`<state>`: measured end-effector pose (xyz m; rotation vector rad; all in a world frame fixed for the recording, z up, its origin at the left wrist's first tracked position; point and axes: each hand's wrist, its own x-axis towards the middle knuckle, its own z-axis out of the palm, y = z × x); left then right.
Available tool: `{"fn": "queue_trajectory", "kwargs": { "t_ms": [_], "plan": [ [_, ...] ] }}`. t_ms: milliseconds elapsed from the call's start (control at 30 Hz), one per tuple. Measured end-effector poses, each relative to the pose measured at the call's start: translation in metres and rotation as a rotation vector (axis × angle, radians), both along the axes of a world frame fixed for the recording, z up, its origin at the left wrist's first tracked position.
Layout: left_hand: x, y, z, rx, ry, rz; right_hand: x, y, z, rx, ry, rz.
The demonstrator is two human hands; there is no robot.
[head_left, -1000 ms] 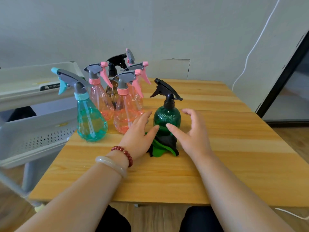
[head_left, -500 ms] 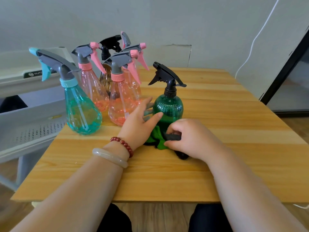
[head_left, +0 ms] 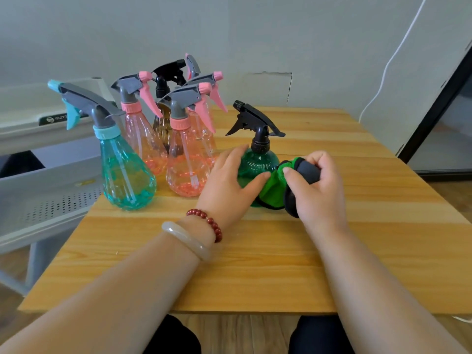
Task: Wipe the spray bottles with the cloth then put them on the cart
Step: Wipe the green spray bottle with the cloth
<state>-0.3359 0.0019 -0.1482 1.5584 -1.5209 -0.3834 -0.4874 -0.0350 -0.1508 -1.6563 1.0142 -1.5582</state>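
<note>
While the green spray bottle (head_left: 258, 163) stands upright on the desk (head_left: 255, 264), just right of the other bottles, the left hand (head_left: 227, 182) rests against its left side. The fingers (head_left: 235, 154) lie fairly straight, and the thumb reaches across the bottle's front to touch the cloth (head_left: 272, 186). The right hand (head_left: 318, 192) grips that cloth, green on one face and dark grey on the other. Its fingers curl round a bunched grey fold, holding the cloth against the bottle's near right side.

Further left stands a cluster: a teal bottle (head_left: 127, 175) nearest the desk's left edge, three pink bottles (head_left: 187, 169) and, behind them, a brown bottle (head_left: 162, 121) with a black head. The grey cart (head_left: 51, 190), with a perforated tray, sits just beside the desk's left edge.
</note>
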Motion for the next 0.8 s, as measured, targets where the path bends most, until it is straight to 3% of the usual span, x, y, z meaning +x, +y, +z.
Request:
{"fn": "queue_trajectory", "kwargs": {
  "t_ms": [167,367,567,800],
  "plan": [
    [-0.007,-0.019,0.010,0.042,0.126,0.018,0.001,0.000,-0.001,0.015,0.021,-0.055],
    [-0.009,-0.018,-0.008,-0.040,0.302,0.023,0.002,-0.005,0.007,0.035,-0.043,-0.065],
    [-0.006,-0.013,-0.014,-0.057,0.376,-0.021,0.006,-0.006,0.042,0.038,-0.230,0.105],
    [-0.015,-0.010,-0.013,-0.183,0.276,0.097,0.012,-0.017,0.087,-0.187,0.078,0.163]
  ]
}}
